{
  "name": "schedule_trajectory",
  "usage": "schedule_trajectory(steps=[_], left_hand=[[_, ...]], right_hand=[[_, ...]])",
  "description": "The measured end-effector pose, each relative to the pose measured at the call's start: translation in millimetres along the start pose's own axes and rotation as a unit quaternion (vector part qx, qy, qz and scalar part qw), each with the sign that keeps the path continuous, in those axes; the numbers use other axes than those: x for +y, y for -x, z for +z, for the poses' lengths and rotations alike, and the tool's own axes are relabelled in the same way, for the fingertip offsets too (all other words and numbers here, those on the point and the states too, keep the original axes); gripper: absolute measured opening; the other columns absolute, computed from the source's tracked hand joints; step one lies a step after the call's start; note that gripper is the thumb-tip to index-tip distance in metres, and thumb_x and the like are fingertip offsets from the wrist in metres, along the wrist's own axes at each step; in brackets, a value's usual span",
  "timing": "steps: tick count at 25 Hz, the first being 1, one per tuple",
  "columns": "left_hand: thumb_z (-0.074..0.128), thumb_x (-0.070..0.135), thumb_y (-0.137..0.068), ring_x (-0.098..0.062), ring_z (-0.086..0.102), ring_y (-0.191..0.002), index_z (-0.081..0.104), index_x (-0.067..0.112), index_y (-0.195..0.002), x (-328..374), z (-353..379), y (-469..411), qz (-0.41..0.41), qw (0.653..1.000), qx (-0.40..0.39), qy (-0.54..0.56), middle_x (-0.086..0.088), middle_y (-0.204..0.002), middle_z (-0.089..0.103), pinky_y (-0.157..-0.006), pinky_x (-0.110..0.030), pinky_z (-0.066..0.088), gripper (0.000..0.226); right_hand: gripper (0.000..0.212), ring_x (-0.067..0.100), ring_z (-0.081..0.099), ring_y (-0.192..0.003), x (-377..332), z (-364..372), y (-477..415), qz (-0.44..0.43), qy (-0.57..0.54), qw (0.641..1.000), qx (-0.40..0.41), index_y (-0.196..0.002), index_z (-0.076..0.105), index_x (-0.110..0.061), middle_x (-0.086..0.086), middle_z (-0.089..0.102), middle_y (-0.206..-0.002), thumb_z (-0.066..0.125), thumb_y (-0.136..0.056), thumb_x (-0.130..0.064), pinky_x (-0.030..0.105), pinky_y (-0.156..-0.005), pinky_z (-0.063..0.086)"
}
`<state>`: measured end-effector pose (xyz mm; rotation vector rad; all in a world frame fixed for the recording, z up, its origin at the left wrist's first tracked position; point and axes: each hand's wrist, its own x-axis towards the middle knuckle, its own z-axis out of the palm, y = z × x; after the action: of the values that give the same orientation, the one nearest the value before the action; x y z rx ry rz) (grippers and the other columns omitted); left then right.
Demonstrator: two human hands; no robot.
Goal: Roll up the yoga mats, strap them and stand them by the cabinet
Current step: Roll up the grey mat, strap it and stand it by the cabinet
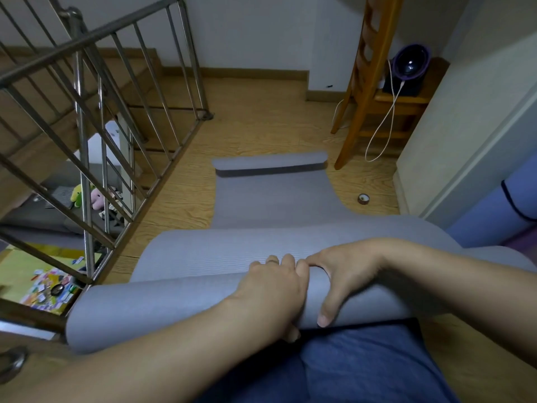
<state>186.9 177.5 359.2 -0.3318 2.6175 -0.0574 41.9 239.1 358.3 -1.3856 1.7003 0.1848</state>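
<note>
Grey yoga mat (174, 303) on wooden floor (261, 123), partly rolled. The near end forms a thick roll lying crosswise right under both hands, and it sticks out well past the left hand on that side. The unrolled part runs forward, away from the hands. The far end (270, 162) curls up into a small loose roll well ahead of them.

Left hand (270, 289) grips the roll near its middle, fingers curled over the top, thumb tucked under the near edge. Right hand (345, 274) grips the roll just beside it, touching the left; its fingers are wrapped over the top and its thumb is pressed flat down the near face. Both hands hold the mat.

Blue trousers (363, 367) sit just below the hands, with the roll against the knees.

- Small tape roll (363, 198) on the floor ahead of the right hand, beside the flat part of the mat, not touching it.
- White cabinet (465, 126) ahead and to the right of the right hand.
- Blue roll (499, 210) with a dark edge at the cabinet's base, right of the right hand; can't tell what it is.
- Wooden chair (363, 82) far ahead of the right hand, with a round purple-rimmed device (410, 62) on its seat and a white cable (386, 123) hanging to the floor.
- Metal railing (84, 112) left of and ahead of the left hand, stairs and clutter below it.
</note>
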Motion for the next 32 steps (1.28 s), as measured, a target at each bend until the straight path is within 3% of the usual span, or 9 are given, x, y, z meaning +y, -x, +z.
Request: schedule_trajectory(steps=[4,6,9,12,14,19,24,29,32], left_hand=[[0.077,0.048,-0.07,-0.031,0.055,-0.107,0.037,0.009,-0.129,-22,-6,-12,0.036,0.996,-0.031,0.08,-0.011,-0.123,0.05,-0.085,-0.036,0.045,0.081],[0.077,0.052,-0.068,-0.029,0.057,-0.105,0.038,0.011,-0.129,-35,-15,-23,0.038,0.986,-0.095,0.128,-0.008,-0.122,0.054,-0.09,-0.036,0.048,0.083],[0.075,0.055,-0.069,-0.027,0.056,-0.107,0.037,0.016,-0.133,-40,-18,-28,0.019,0.983,-0.104,0.147,-0.005,-0.125,0.054,-0.092,-0.037,0.047,0.084],[0.07,0.054,-0.072,-0.029,0.05,-0.114,0.029,0.016,-0.137,-18,4,-17,-0.033,0.996,0.064,0.043,-0.008,-0.125,0.047,-0.091,-0.039,0.039,0.086],[0.069,0.055,-0.072,-0.029,0.05,-0.112,0.024,0.017,-0.139,-9,15,-12,-0.06,0.99,0.126,0.015,-0.007,-0.123,0.047,-0.09,-0.039,0.036,0.09],[0.07,0.059,-0.068,-0.027,0.057,-0.101,0.037,0.021,-0.129,-26,-2,-6,-0.025,0.988,0.132,0.078,-0.005,-0.115,0.056,-0.082,-0.036,0.043,0.079],[0.074,0.059,-0.066,-0.024,0.058,-0.101,0.043,0.024,-0.124,-20,-11,8,0.038,0.987,0.011,0.157,-0.002,-0.114,0.061,-0.074,-0.029,0.043,0.074],[0.077,0.061,-0.062,-0.015,0.061,-0.103,0.05,0.03,-0.121,-37,-18,-18,0.054,0.947,-0.16,0.273,0.011,-0.114,0.063,-0.095,-0.033,0.048,0.072],[0.076,0.063,-0.062,-0.014,0.062,-0.102,0.053,0.028,-0.118,-43,-20,-23,0.057,0.942,-0.157,0.29,0.01,-0.112,0.065,-0.096,-0.033,0.048,0.07]], right_hand=[[0.088,0.017,0.046,-0.111,-13,31,19,0.012,0.2,0.958,0.204,-0.129,0.04,-0.023,-0.005,0.049,-0.119,0.074,-0.061,-0.065,0.032,-0.092,0.041],[0.085,0.019,0.048,-0.109,-13,37,17,0.011,0.19,0.952,0.241,-0.13,0.039,-0.024,-0.004,0.051,-0.121,0.073,-0.062,-0.064,0.032,-0.09,0.041],[0.084,0.019,0.055,-0.103,-6,21,10,0.012,0.151,0.965,0.214,-0.125,0.043,-0.025,-0.004,0.058,-0.116,0.076,-0.058,-0.064,0.032,-0.084,0.047],[0.084,0.02,0.059,-0.098,0,4,2,0.019,0.113,0.979,0.168,-0.121,0.045,-0.026,-0.005,0.061,-0.111,0.08,-0.054,-0.062,0.031,-0.082,0.048],[0.081,0.019,0.059,-0.095,2,-1,-5,0.019,0.098,0.984,0.145,-0.117,0.047,-0.027,-0.005,0.062,-0.108,0.082,-0.053,-0.06,0.031,-0.082,0.049],[0.075,0.012,0.06,-0.095,-6,-14,2,0.011,0.044,0.994,0.096,-0.118,0.051,-0.029,-0.011,0.062,-0.107,0.083,-0.055,-0.055,0.03,-0.087,0.051],[0.07,0.014,0.06,-0.102,-16,-4,27,-0.002,0.071,0.997,0.007,-0.118,0.053,-0.03,-0.01,0.063,-0.113,0.078,-0.061,-0.061,0.034,-0.092,0.05],[0.094,0.026,0.045,-0.116,-28,42,38,0.053,0.254,0.947,0.19,-0.137,0.028,-0.016,0.004,0.044,-0.127,0.074,-0.067,-0.058,0.042,-0.095,0.041],[0.09,0.025,0.045,-0.112,-24,43,30,0.06,0.234,0.949,0.204,-0.131,0.032,-0.018,0.004,0.045,-0.123,0.075,-0.063,-0.058,0.041,-0.093,0.041]])
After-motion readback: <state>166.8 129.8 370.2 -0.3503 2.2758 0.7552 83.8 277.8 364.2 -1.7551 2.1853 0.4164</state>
